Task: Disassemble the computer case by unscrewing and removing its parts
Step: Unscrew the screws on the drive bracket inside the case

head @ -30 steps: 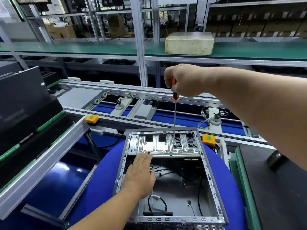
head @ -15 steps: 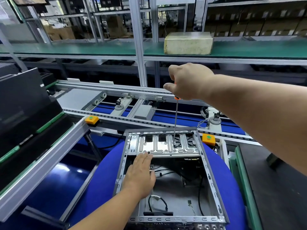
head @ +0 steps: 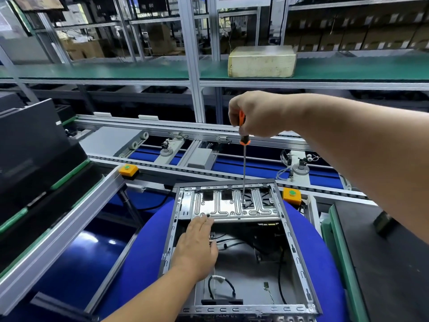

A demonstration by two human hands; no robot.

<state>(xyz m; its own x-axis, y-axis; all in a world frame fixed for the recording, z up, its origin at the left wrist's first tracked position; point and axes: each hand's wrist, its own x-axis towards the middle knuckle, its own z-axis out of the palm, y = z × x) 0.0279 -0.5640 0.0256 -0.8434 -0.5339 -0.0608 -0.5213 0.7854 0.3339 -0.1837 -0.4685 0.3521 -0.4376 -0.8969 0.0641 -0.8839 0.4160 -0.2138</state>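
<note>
Two hands were engaged on the computer case, which lay open-side up on a blue round pad of the table, directly below the camera. The right hand was curled round the orange handle of a screwdriver, held nearly upright, with the tip seated on a screw in the silver drive bracket at the far end of the case. The left hand lay flat, fingers straight and together, its fingertips touching the bracket's near edge and its palm over the case's open interior. The step in hand appeared to be loosening this bracket screw. Risks were judged as follows: a tilted shaft or light downward pressure could let the tip cam out and strip the screw head; a freed screw could drop into the case among the loose black cables; and a slipping tip could strike the left fingers nearby.
</note>
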